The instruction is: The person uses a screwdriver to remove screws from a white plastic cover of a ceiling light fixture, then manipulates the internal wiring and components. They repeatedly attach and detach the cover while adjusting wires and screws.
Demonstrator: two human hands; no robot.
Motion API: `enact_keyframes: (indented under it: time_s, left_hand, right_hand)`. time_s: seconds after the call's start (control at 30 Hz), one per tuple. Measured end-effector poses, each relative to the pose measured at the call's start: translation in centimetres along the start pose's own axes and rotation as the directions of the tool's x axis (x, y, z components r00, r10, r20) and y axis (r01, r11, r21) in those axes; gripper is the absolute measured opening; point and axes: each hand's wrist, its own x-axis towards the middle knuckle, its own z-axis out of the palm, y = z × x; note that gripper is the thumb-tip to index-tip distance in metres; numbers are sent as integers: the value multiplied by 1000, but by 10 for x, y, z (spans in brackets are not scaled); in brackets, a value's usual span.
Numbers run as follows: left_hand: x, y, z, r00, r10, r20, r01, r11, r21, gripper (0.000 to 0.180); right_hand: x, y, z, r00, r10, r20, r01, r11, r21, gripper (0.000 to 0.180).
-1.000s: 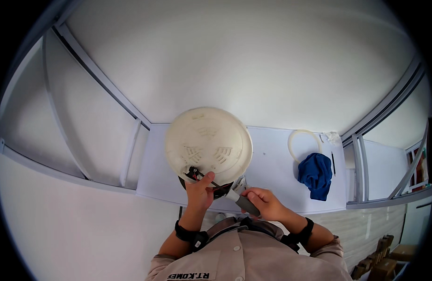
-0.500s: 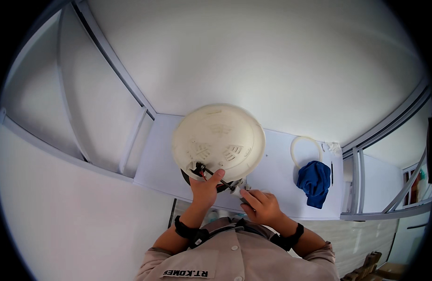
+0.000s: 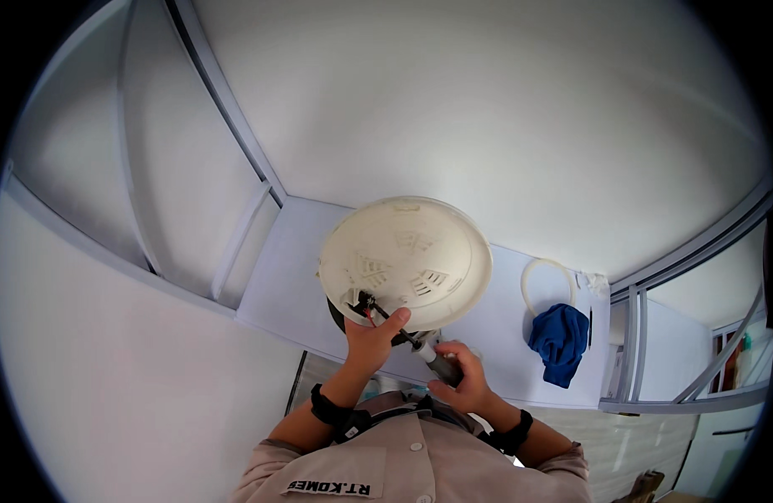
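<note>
A large cream-coloured round plastic housing [image 3: 403, 251] with vent slots is tilted up over the table. Its lower rim is gripped by my left hand [image 3: 371, 342], thumb on the face and fingers hidden underneath. Beside that thumb, a black part with a red wire [image 3: 367, 303] shows at an opening near the rim. My right hand [image 3: 470, 377] is closed around the grey handle of a screwdriver [image 3: 437, 362]. The dark shaft passes by my left thumb and points up to the black part; whether the tip touches a screw cannot be seen. Something black shows under the housing.
On the right of the white table [image 3: 273, 277] lie a bunched blue cloth [image 3: 560, 339], a cream ring [image 3: 530, 277], a thin dark stick [image 3: 590, 327] and crumpled white material [image 3: 598, 285]. A white wall stands behind, with metal-framed panels at both sides.
My right fingers have loosened and shifted on the screwdriver, exposing more of its grey handle. My left hand keeps its hold on the housing. The whole view has shifted slightly.
</note>
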Motion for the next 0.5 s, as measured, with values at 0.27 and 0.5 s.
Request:
enact_keyframes:
  time_s: [0.27,0.5]
  left_hand:
    - [0,4,-2,999,-49,5,49,998,41,73]
    - [2,4,-4,997,-31,74,30,999,11,73]
  right_hand:
    - [5,-5,-8,985,-172,1,155,885,-439,43]
    - [-5,9,-13,828,407,386,-514,271,814,35]
